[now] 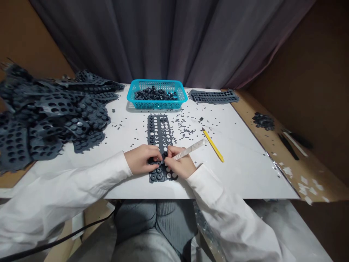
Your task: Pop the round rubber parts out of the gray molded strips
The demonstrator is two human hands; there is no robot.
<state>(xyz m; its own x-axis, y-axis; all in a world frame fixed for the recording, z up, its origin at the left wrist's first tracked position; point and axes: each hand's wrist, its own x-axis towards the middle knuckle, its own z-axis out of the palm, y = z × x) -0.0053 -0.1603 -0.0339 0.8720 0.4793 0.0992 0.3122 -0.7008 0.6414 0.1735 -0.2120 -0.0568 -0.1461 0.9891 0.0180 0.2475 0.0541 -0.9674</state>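
A dark rubber sheet [160, 140] with rows of round holes lies flat on the white table in front of me. Small thick rings sit in part of its left rows and at its near left corner. My left hand [144, 159] is closed over the sheet's near half, thumb and fingers pinching at its middle; the exact spot between the fingertips is hidden. From the right, my right hand [181, 163] grips a white pen-like tool [191, 148], its back end tilted up to the right. The tool's tip is hidden by my fingers, close to the left fingertips.
A blue basket [131, 96] of small black rings stands at the back. Many moulded rubber sheets [54, 112] are heaped at left; another sheet [214, 96] lies at back right. A yellow craft knife or pen [213, 145] lies to the right. Tiny black discs are scattered around.
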